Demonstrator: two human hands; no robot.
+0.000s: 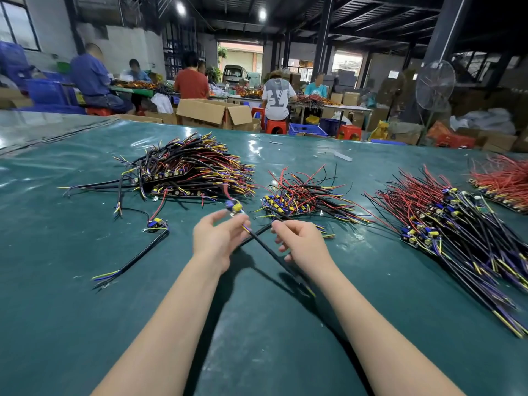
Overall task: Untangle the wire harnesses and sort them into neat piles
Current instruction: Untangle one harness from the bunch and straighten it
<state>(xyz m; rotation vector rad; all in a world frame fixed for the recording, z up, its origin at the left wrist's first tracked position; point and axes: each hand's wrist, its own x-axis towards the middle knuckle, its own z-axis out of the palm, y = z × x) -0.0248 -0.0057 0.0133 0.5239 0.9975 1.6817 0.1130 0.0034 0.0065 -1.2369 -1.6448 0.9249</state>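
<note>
- Left hand [217, 238] is raised just above the green table mat [85, 310], thumb and fingertips pinched together on the held harness [265, 250] right below its small board with the yellow component.
- From that pinch the harness's black sheathed cable runs down and to the right, passing beneath the right hand [300, 244], with its far end close to the right forearm.
- Right hand's fingers are curled; forefinger and thumb seem to nip a second black lead [258, 231] that crosses the held cable, though the contact itself is hard to make out.
- Both hands sit near each other at the middle of the table, in front of the middle pile [300, 195], a loose heap of red and black wires with yellow parts.
- Left pile [185, 170] lies farther back on the left, a thick mound of black, red and yellow leads.
- Right pile [443, 224] stretches along the right side, its wires lying roughly parallel; a red-wire pile [503, 181] lies beyond it at the edge.
- One loose harness [137, 247] lies by itself on the mat, left of the left hand.
- Behind the table, seated people work at other benches, near an open cardboard box [214, 112] and a standing fan [434, 84].
</note>
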